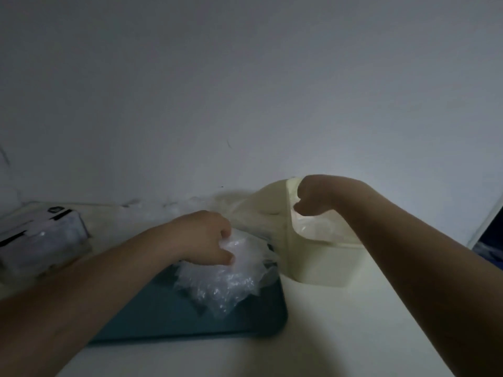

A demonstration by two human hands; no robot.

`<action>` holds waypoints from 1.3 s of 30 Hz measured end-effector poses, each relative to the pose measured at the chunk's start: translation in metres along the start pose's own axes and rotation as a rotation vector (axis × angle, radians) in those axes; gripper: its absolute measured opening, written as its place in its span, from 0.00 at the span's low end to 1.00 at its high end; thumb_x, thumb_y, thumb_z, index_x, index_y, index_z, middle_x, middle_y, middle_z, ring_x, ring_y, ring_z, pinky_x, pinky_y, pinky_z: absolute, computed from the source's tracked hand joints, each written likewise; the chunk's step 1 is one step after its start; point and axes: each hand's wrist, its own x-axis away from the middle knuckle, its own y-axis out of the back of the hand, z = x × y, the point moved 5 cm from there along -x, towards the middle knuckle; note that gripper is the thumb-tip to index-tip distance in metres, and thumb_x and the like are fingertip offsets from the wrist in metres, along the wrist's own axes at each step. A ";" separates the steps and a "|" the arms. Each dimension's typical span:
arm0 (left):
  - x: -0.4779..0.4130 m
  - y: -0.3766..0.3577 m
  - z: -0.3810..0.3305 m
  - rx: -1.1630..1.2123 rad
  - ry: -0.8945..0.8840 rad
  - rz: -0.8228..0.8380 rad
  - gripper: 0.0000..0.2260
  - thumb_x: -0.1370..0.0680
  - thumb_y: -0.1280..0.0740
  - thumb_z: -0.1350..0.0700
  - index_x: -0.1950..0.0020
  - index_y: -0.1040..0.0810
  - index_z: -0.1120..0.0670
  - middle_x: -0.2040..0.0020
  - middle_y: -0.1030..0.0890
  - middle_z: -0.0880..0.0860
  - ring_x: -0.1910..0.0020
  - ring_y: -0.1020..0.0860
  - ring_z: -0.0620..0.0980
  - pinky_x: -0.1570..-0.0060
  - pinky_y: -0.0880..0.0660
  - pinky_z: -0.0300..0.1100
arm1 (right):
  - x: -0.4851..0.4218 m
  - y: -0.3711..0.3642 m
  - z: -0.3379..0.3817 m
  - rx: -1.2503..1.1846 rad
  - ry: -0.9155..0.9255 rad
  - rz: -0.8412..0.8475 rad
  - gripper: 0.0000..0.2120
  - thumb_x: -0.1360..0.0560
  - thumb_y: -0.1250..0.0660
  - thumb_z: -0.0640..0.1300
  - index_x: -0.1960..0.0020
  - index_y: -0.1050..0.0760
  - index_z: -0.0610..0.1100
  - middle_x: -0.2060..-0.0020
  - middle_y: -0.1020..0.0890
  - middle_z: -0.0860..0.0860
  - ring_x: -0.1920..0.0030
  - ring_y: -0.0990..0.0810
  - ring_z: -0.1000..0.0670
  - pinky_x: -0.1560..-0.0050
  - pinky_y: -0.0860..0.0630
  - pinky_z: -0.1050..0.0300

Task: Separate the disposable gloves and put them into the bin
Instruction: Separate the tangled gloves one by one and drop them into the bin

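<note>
L grip (201, 235) is down on the gloves (231, 284), fingers and thumb curled into the top of the crinkled clear heap, pinching film. One layer or several, can't tell. Heap sits at the far right of the teal tray (163, 319) on the worktop (340, 336), just beside the cream bin (321, 268). R grip (315, 194) hangs over the bin mouth, wrist bent, fingers curled down. Whether there's a glove in it I can't tell, too dim. Something clear and filmy shows inside the bin rim: liner or gloves already in, not sure which. Step, as I read it: mid-cycle, R at the drop, L readying the next one. Next move: R over to the heap, peel a single glove off w/ L pinning the rest. Film prob. clings, so peel slowly, else a clump lifts.
</note>
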 end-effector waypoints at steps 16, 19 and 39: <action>0.039 0.075 0.043 0.736 -0.026 -0.703 0.08 0.17 0.31 0.50 0.51 0.14 0.50 0.56 0.15 0.45 0.56 0.18 0.42 0.56 0.24 0.35 | 0.060 0.012 0.082 -0.897 0.349 -0.329 0.44 0.30 0.21 0.59 0.20 0.37 0.55 0.24 0.28 0.53 0.27 0.28 0.49 0.31 0.26 0.50; 0.053 0.093 0.031 0.825 -0.075 -0.680 0.08 0.18 0.29 0.50 0.54 0.16 0.52 0.57 0.15 0.50 0.60 0.17 0.47 0.63 0.21 0.38 | 0.073 0.030 0.085 -1.019 0.393 -0.345 0.50 0.37 0.17 0.61 0.20 0.36 0.57 0.24 0.28 0.55 0.26 0.29 0.52 0.32 0.28 0.51; 0.061 0.034 0.019 1.168 -0.107 -0.097 0.26 0.32 0.20 0.38 0.43 0.14 0.54 0.47 0.13 0.54 0.48 0.16 0.52 0.45 0.21 0.49 | 0.090 0.000 0.075 -1.337 0.313 -0.093 0.13 0.18 0.31 0.47 0.54 0.16 0.38 0.68 0.18 0.46 0.71 0.24 0.49 0.70 0.28 0.57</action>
